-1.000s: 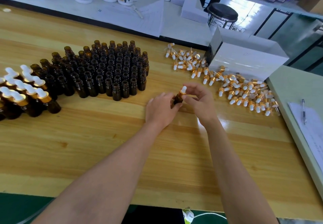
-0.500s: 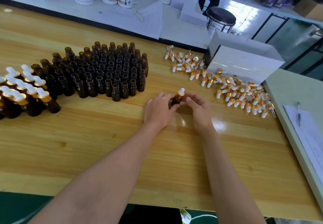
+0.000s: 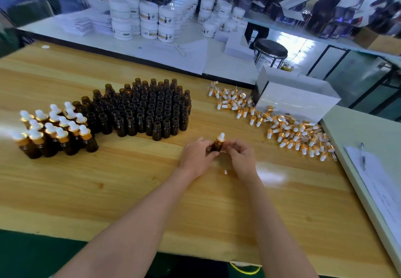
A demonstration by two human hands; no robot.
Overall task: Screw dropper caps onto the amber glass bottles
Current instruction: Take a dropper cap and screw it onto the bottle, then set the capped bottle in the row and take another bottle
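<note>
Bright daylight enters far beyond the right hand [image 3: 243, 160]. I see glare on the table [image 3: 269, 176] just beside it. Background smeared, edges bowed.

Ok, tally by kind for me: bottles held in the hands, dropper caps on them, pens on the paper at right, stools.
Amber bottle, in left hand: 1
Dropper cap on it, at right hand: 1
Pen on the paper: 1
Stool: 1
Total: 4
</note>
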